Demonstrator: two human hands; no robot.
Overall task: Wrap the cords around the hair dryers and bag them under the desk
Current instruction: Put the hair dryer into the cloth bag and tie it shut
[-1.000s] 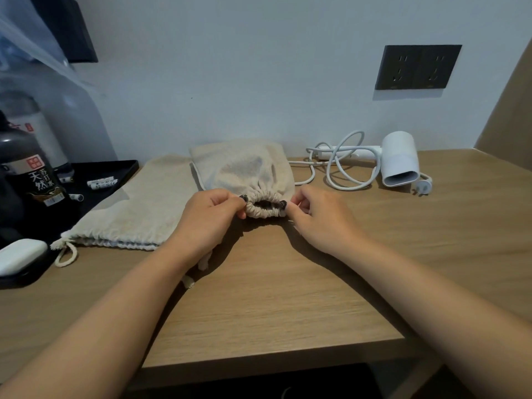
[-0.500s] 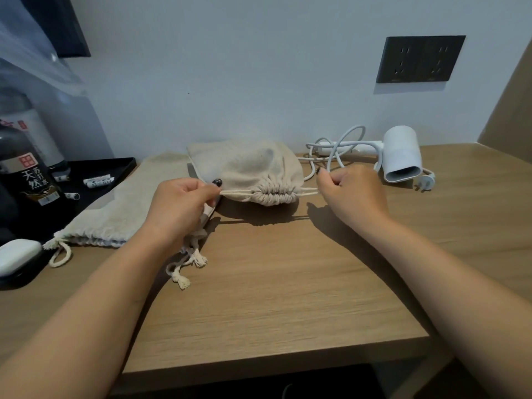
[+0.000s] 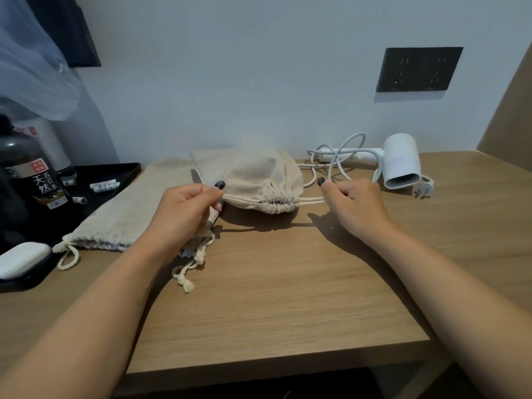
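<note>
On desk (image 3: 288, 298) — both hands' fingers (image 3: 214, 194) pinch drawstrings (image 3: 312, 200).

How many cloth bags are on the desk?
2: a cinched bag at centre, its drawstrings pulled by both hands, and a flat bag left of it. None seems hidden.

On the light wooden table (image 3: 288, 306), a filled beige cloth drawstring bag (image 3: 253, 177) lies near the back edge, its gathered mouth facing the front edge. The left hand (image 3: 184, 211) pinches the cream drawstring (image 3: 241, 199) on one side, the right hand (image 3: 354, 205) pinches it on the other, and both ends run taut. A flat empty beige cloth bag (image 3: 126, 214) lies toward the left edge. A white hair dryer (image 3: 401, 161) with its loose white cord (image 3: 336, 159) rests near the back right corner.
</note>
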